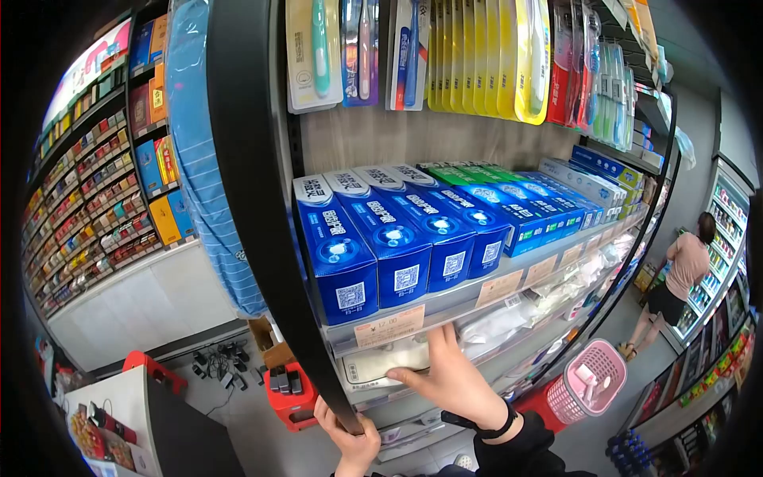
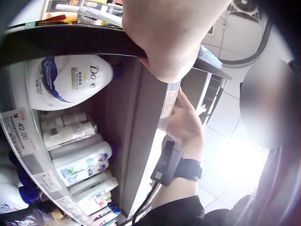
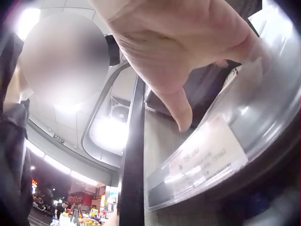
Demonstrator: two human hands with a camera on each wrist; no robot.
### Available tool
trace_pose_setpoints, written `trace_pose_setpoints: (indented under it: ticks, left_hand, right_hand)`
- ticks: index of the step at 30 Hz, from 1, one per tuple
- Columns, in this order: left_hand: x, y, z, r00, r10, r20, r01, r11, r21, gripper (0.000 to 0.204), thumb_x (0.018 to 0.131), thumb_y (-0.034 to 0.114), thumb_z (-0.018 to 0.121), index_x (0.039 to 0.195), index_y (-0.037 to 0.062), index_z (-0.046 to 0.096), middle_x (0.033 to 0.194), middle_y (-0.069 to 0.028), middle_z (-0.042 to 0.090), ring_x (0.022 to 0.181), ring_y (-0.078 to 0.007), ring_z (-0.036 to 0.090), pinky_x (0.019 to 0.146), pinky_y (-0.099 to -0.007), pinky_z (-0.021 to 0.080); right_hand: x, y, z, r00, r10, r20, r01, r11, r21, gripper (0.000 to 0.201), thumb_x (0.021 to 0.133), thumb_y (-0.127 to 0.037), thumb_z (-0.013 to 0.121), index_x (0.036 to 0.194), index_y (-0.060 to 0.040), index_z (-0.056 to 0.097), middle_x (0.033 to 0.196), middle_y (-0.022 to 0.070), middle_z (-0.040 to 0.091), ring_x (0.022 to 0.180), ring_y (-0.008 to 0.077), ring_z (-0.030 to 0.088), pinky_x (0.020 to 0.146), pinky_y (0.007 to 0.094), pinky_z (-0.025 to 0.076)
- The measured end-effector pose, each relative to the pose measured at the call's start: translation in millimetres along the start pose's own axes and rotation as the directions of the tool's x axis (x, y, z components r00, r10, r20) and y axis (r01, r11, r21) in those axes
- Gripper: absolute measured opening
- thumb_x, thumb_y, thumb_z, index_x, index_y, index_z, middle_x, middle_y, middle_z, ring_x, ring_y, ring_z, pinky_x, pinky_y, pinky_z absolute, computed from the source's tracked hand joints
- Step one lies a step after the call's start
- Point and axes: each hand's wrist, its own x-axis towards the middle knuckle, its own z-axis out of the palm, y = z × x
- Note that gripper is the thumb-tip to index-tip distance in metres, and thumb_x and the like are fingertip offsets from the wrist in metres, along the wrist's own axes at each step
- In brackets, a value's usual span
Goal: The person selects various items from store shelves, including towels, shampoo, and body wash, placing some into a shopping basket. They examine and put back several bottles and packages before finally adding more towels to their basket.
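In the head view my left hand (image 1: 354,441) grips the lower end of the black shelf post (image 1: 262,199), its fingers curled round it; it looms large in the left wrist view (image 2: 162,37). My right hand (image 1: 457,381) reaches onto the tier below the blue toothpaste boxes (image 1: 405,274), thumb spread apart on a white packet (image 1: 369,367), fingers partly behind the shelf edge. The right wrist view shows that palm and thumb (image 3: 174,52) over a clear-fronted ledge with a price label (image 3: 207,153); the fingertips are hard to see.
Hanging toothbrushes (image 1: 493,60) fill the upper rack. A pink basket (image 1: 588,378) stands right of the shelf, a red stool (image 1: 294,401) at lower left. A person (image 1: 683,270) stands by the fridge. Dove bottles (image 2: 70,82) line a tier in the left wrist view.
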Motion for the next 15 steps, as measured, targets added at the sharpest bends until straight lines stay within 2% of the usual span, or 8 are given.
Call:
trace_pose_setpoints:
  ticks: [1,5,8,10,11,13,14,15]
  left_hand:
    - [-1.3,-2.3,-1.8,0.998,0.010,0.058,-0.012,0.999,0.036,0.078,0.077,-0.008,0.049,0.142,-0.0050,0.007,0.141,-0.0211,0.023,0.131,-0.0295,0.029,0.108,-0.0394,0.022]
    - [-4.1,-6.6,-0.6,0.998,-0.012,0.063,0.012,1.000,0.006,0.078,0.077,-0.008,0.049,0.142,-0.0051,0.005,0.142,-0.0218,0.023,0.131,-0.0299,0.029,0.109,-0.0390,0.022]
    - [-3.4,1.3,-3.4,0.998,-0.037,0.050,0.035,0.999,0.027,0.077,0.077,-0.007,0.049,0.142,-0.0059,0.007,0.142,-0.0234,0.023,0.131,-0.0316,0.029,0.109,-0.0393,0.022]
    - [-3.6,0.3,-4.0,0.998,-0.042,0.037,0.039,0.995,0.095,0.076,0.077,-0.006,0.049,0.142,-0.0068,0.009,0.142,-0.0248,0.022,0.131,-0.0335,0.029,0.110,-0.0405,0.021]
    - [-4.7,-1.5,3.7,0.995,-0.061,-0.082,0.063,0.998,0.029,0.063,0.072,-0.005,0.051,0.131,-0.0043,0.027,0.132,-0.0251,0.031,0.126,-0.0376,0.032,0.108,-0.0468,0.020]
    - [-10.8,-8.1,3.2,0.996,0.039,-0.077,-0.024,0.983,0.184,0.077,0.078,-0.004,0.051,0.142,-0.0083,0.008,0.143,-0.0277,0.019,0.135,-0.0374,0.023,0.111,-0.0443,0.017]
    - [-15.8,-14.7,5.8,0.993,-0.029,-0.111,0.047,0.984,0.171,0.077,0.080,-0.002,0.053,0.142,-0.0085,0.007,0.143,-0.0285,0.018,0.136,-0.0367,0.021,0.111,-0.0453,0.017]
    - [-20.4,-33.1,6.1,0.990,-0.094,-0.107,0.094,0.996,-0.006,0.081,0.082,0.001,0.053,0.143,-0.0079,0.000,0.144,-0.0294,0.014,0.136,-0.0361,0.019,0.112,-0.0450,0.016]
  right_hand:
    - [1.0,3.6,1.4,1.000,-0.002,-0.005,0.002,1.000,-0.002,0.073,0.079,-0.015,0.071,0.136,0.0042,0.029,0.133,0.0323,0.031,0.121,0.0534,0.034,0.098,0.0505,0.036]
    - [17.0,40.7,28.7,0.998,-0.063,0.015,0.063,0.997,-0.043,0.068,0.076,-0.012,0.072,0.132,0.0009,0.036,0.130,0.0305,0.035,0.117,0.0516,0.037,0.095,0.0481,0.040]
    - [19.6,43.0,37.9,0.997,-0.078,-0.006,0.077,0.993,-0.088,0.065,0.073,-0.011,0.072,0.129,-0.0002,0.040,0.128,0.0288,0.038,0.115,0.0499,0.040,0.091,0.0470,0.042]
    - [19.7,42.9,38.4,0.990,-0.124,-0.075,0.112,0.983,-0.142,0.061,0.072,-0.014,0.073,0.124,0.0001,0.044,0.120,0.0267,0.043,0.108,0.0465,0.045,0.083,0.0482,0.045]
    - [17.0,39.1,37.3,0.989,-0.113,-0.092,0.098,0.983,-0.157,0.061,0.072,-0.014,0.073,0.124,0.0001,0.044,0.120,0.0267,0.043,0.108,0.0465,0.045,0.083,0.0482,0.045]
    - [11.4,22.8,28.6,0.989,-0.073,-0.130,0.039,0.968,-0.248,0.061,0.071,-0.017,0.074,0.122,0.0004,0.045,0.113,0.0246,0.044,0.101,0.0429,0.048,0.080,0.0479,0.045]
    - [8.5,19.4,25.8,0.979,-0.094,-0.183,0.049,0.971,-0.236,0.060,0.070,-0.019,0.074,0.120,0.0009,0.046,0.108,0.0224,0.044,0.096,0.0401,0.049,0.078,0.0476,0.045]
    - [4.3,19.0,23.5,0.977,-0.098,-0.191,0.050,0.969,-0.242,0.059,0.072,-0.017,0.072,0.122,-0.0004,0.044,0.113,0.0240,0.043,0.098,0.0408,0.048,0.082,0.0473,0.044]
